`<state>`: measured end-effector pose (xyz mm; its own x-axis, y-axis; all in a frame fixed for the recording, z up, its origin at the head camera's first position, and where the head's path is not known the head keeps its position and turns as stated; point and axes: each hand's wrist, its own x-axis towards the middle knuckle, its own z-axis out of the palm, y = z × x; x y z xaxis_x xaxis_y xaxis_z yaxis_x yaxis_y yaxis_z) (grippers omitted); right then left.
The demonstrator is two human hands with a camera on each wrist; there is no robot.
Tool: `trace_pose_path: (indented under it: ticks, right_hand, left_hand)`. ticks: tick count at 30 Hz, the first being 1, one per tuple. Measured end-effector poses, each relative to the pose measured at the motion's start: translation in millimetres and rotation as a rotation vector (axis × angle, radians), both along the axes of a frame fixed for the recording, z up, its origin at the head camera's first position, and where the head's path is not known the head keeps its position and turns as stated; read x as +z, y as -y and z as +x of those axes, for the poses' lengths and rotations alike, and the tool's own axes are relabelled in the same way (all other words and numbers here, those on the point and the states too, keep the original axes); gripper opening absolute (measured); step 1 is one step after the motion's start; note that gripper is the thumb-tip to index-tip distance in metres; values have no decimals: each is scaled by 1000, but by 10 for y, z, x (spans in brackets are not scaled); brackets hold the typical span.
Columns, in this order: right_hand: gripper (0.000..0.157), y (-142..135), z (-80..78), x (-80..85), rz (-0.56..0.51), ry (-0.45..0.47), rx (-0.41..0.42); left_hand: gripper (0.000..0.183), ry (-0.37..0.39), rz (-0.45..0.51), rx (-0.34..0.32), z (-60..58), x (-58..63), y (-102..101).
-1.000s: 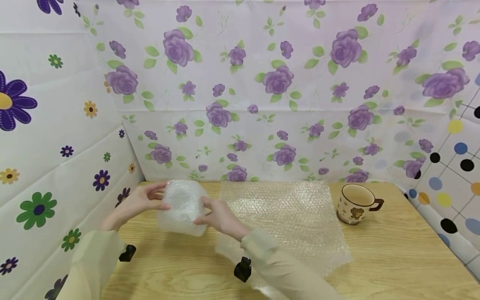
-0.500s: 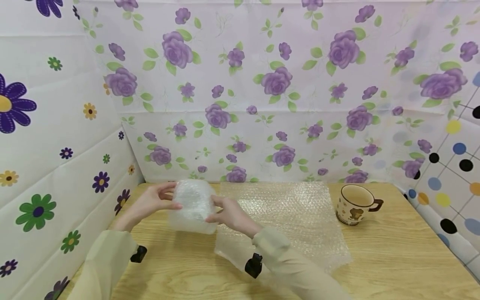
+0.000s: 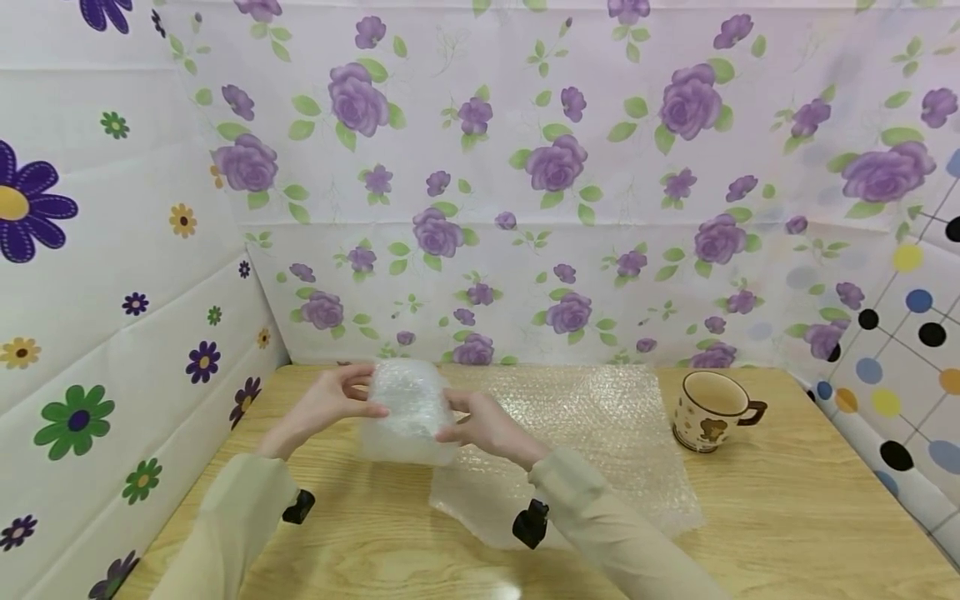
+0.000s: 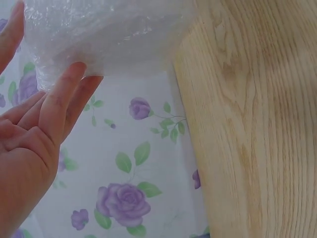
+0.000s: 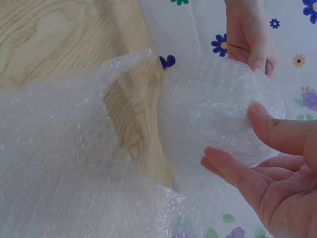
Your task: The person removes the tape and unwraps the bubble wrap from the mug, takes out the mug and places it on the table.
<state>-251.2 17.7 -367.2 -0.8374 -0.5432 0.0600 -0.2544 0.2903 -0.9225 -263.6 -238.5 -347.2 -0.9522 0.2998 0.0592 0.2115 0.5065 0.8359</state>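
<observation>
Both hands hold a rounded bundle of clear bubble wrap (image 3: 408,408) over the left part of the table; whatever lies inside is hidden by the layers. On its left side, the left hand (image 3: 330,406) grips it between thumb and fingers. The right hand (image 3: 487,427) pinches its right side, thumb nearer the front. In the right wrist view, the wrap (image 5: 213,114) looks crumpled and shiny, with the right thumb and fingers on its end. The left wrist view has left fingers (image 4: 64,99) against the underside of the wrap (image 4: 109,39).
A flat sheet of bubble wrap (image 3: 585,450) covers the middle of the wooden table (image 3: 780,500). Right of it stands a cream mug (image 3: 708,412) with a brown handle and a bear picture. Flowered cloth walls (image 3: 480,275) close off the back and sides.
Both hands have moved steadily to the right, carrying the bubble-wrapped bundle toward the flat sheet. The mug and the sheet stay where they were.
</observation>
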Motion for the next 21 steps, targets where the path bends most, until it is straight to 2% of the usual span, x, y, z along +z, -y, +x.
trace_pose_path:
  ticks: [7,14,21]
  right_hand:
    - [63,-108,-37,-12,-31,14,2]
    - [61,-229,-71,-15,-49,8,26]
    - [63,-363,-117,-33,-71,8,45]
  left_hand:
    - [86,-9,8,37,-4,-50,-117]
    - [85,-33,17,54,41,-22,-245]
    - [84,-18,11,68,12,-19,-367]
